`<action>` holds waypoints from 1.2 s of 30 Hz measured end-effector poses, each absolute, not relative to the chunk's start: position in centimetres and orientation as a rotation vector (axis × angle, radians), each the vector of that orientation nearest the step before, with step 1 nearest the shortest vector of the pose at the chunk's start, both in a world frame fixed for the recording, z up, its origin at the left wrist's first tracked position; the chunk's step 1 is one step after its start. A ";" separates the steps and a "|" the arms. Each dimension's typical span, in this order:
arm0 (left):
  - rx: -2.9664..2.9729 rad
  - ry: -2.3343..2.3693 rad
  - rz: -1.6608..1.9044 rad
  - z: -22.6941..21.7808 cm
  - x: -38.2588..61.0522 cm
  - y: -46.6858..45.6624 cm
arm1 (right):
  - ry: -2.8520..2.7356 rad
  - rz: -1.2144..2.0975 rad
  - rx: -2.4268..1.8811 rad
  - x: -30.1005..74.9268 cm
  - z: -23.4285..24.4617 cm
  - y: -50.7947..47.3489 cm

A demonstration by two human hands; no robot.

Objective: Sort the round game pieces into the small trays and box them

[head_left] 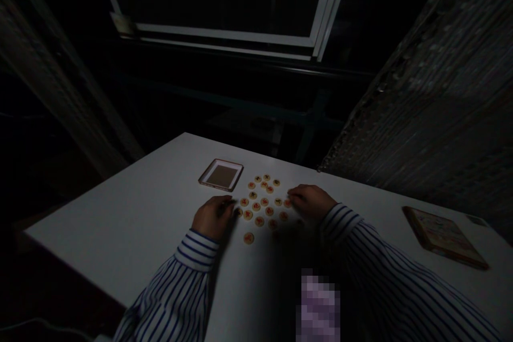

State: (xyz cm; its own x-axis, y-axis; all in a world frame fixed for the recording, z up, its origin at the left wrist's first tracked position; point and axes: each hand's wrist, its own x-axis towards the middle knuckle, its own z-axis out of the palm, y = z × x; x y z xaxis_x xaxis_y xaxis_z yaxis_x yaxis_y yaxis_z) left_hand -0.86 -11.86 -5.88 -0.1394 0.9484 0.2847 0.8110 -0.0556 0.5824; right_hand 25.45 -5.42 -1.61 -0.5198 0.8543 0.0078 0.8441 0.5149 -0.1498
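Note:
Round wooden Chinese chess pieces (256,207) with red or dark characters lie face up in a loose cluster on the white table (152,192). My left hand (212,217) rests at the left edge of the cluster, fingers curled in beside a dark-marked piece (239,212). Whatever may be between those fingers is hidden. On the opposite side, my right hand (311,202) has its fingers drawn together, close to a red-marked piece (287,203); its grip is too dark to make out. One red-marked piece (249,238) sits apart, nearer me.
An open shallow tin (203,186) stands behind my left hand. Far right lies a flat box with a patterned top (447,235), near a small dark item (476,220). A curtain (401,101) hangs along the right; the table's far edge faces a dark window.

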 end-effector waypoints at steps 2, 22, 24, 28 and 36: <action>1.911 1.997 0.970 -5.9 -0.5 -11.2 | -2.629 0.208 -1.531 25.8 -1.8 -5.0; 2.048 1.721 1.056 -7.0 3.9 -9.3 | -2.900 0.042 -1.526 22.6 -4.5 -3.6; 2.044 1.713 1.056 -7.0 4.2 -9.3 | -2.904 0.034 -1.519 22.5 -4.4 -3.6; 1.962 1.686 1.092 -6.8 4.7 -9.6 | -2.809 0.004 -1.471 22.6 -3.7 -4.3; 1.599 1.380 1.112 -5.0 7.2 -11.0 | -2.467 0.263 -1.305 23.7 -1.9 -8.0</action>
